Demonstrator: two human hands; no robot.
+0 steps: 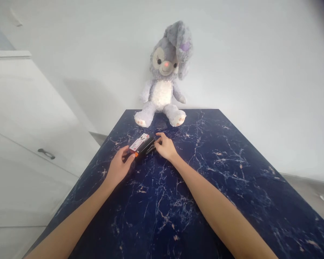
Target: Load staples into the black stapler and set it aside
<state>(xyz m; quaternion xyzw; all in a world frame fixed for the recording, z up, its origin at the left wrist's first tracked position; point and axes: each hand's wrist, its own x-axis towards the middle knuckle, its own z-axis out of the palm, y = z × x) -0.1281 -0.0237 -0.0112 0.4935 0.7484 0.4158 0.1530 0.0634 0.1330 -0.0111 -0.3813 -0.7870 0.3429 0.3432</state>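
A small white box with red and black print (139,142) lies at a slant on the dark blue marbled table (162,201). Along its right side is a black, long, narrow object (145,145) with an orange patch at its near end; its kind is unclear. My left hand (120,164) is closed on the near end of the two, thumb by the orange patch and fingers by the white box. At the right side of the black object, my right hand (165,146) has its fingers bent inward. Thin light shapes show by its fingertips, too small to name.
A grey plush rabbit (162,94) sits at the table's far edge against the white wall (248,72). Between its feet is a small dark flat thing (161,125). A white cabinet (18,154) with a dark handle (46,153) stands left of the table.
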